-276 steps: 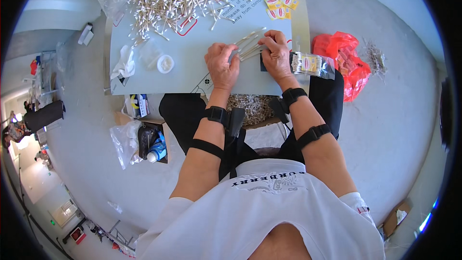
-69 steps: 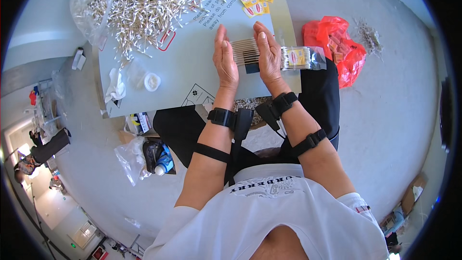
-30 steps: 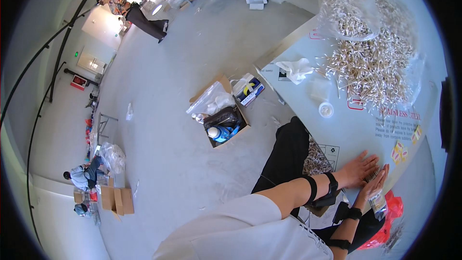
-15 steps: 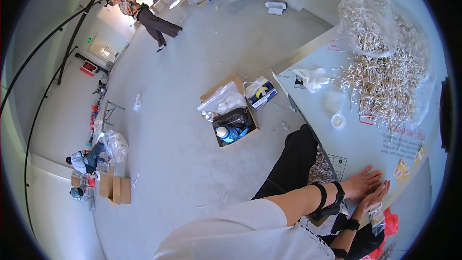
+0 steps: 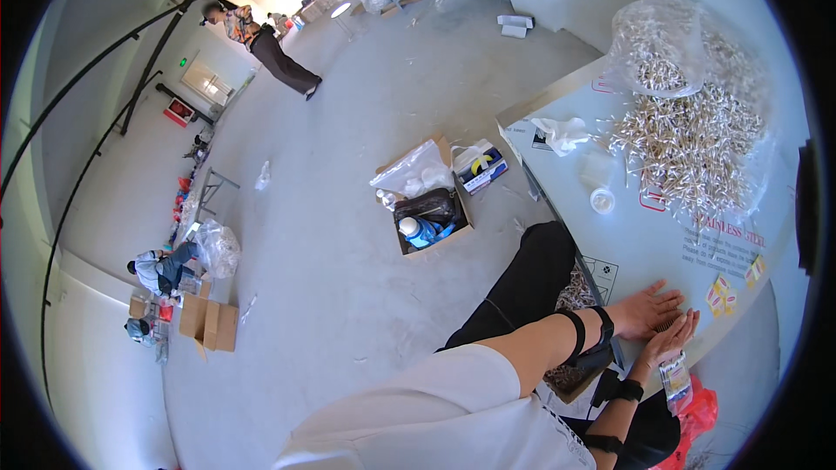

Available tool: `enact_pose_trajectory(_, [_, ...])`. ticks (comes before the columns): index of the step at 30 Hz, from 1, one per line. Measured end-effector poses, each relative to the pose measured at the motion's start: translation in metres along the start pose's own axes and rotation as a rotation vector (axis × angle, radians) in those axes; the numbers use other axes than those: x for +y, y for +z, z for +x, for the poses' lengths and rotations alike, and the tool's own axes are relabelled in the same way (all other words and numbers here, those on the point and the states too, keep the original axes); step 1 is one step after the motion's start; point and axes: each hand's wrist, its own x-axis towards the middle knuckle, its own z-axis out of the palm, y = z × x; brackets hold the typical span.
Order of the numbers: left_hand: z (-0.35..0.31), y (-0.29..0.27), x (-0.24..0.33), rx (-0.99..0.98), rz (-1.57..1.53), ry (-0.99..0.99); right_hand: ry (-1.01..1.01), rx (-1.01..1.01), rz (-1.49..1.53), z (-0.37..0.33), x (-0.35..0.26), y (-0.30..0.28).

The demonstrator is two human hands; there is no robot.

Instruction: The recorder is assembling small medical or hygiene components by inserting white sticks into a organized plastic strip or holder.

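My left hand [image 5: 649, 311] lies palm down on the steel-coloured tabletop near its front edge, fingers stretched out. Beside it my right hand [image 5: 669, 345] rests on its edge, its fingers straight and close together. A small dark ridged thing [image 5: 665, 325] shows in the gap between the two hands; its kind is hard to make out. Just past the right hand, a clear packet [image 5: 675, 376] with small contents hangs over the table edge. Several small yellow-and-white labels [image 5: 721, 296] lie beyond the fingertips. Farther back spreads a big heap of cotton swabs [image 5: 692, 144], partly in a clear bag [image 5: 657, 43].
On the table [image 5: 566, 183] are a clear round container [image 5: 602, 200] and a crumpled white tissue [image 5: 564, 135]. A red bag [image 5: 699, 413] hangs at lower right. On the floor stands a box [image 5: 435, 244] with a blue bottle. A person [image 5: 266, 48] stands far off.
My view has shifted slightly. The right hand has turned a little, and the dark ridged thing now shows between the hands. The standing person in the distance has shifted stance.
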Motion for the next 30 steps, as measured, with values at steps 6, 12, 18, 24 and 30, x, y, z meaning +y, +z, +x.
enact_pose_trajectory(6, [-0.002, 0.002, -0.005, -0.029, 0.036, -0.009, 0.028, -0.039, -0.05, 0.001, -0.003, 0.002])
enact_pose_trajectory(12, [-0.005, -0.001, -0.005, -0.035, 0.078, 0.008, 0.067, -0.068, 0.019, 0.002, 0.0, 0.001])
enact_pose_trajectory(18, [0.0, -0.004, -0.003, -0.015, 0.047, 0.0, 0.105, -0.089, 0.114, 0.012, 0.008, -0.002])
enact_pose_trajectory(24, [0.003, 0.005, -0.007, -0.001, 0.12, 0.011, 0.138, -0.111, 0.142, 0.017, 0.01, -0.006])
enact_pose_trajectory(30, [0.003, 0.015, -0.008, 0.011, -0.023, -0.001, 0.106, -0.102, 0.101, 0.01, 0.017, -0.009])
